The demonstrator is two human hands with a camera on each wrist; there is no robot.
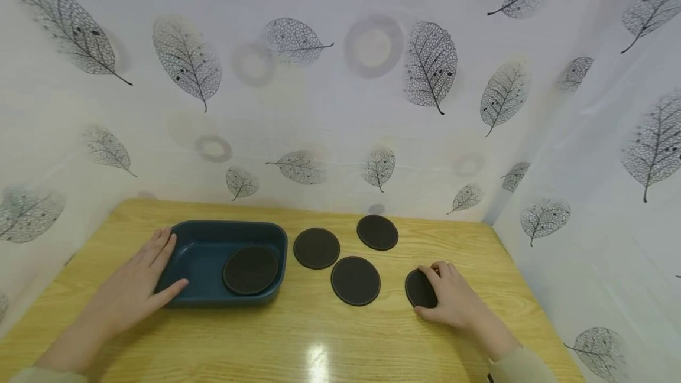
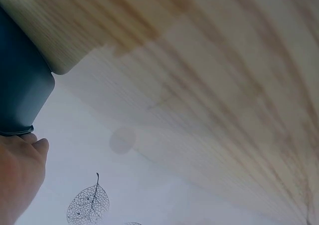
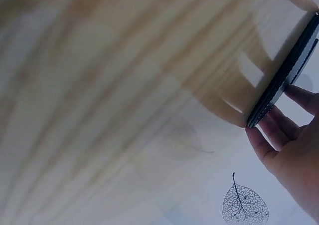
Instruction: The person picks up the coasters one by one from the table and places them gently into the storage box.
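From the head view, my left hand lay at the left end of a dark blue tray on the wooden desk. That grip was spread, the fingers fairly straight along the tray's end and the thumb apart from them at the near left corner. One black round coaster sat inside the tray, toward its right end. Three more lay flat on the bare wood: the left coaster just beside the tray's right wall, the far coaster behind and to the right, and the near coaster closer to me. My right hand had its grip clamped on the rightmost coaster, thumb on the near edge and fingers on the far one. A pale cloth printed with grey leaves hung behind the desk.

From the left wrist, my hand showed only in part at the lower left, its fingertips against the tray's rim. The wood was blurred.

From the right wrist, I saw the held coaster edge-on, tilted in the picture, between my thumb and fingers. Two dark edges showed close together there; I could not tell whether I held more than one.
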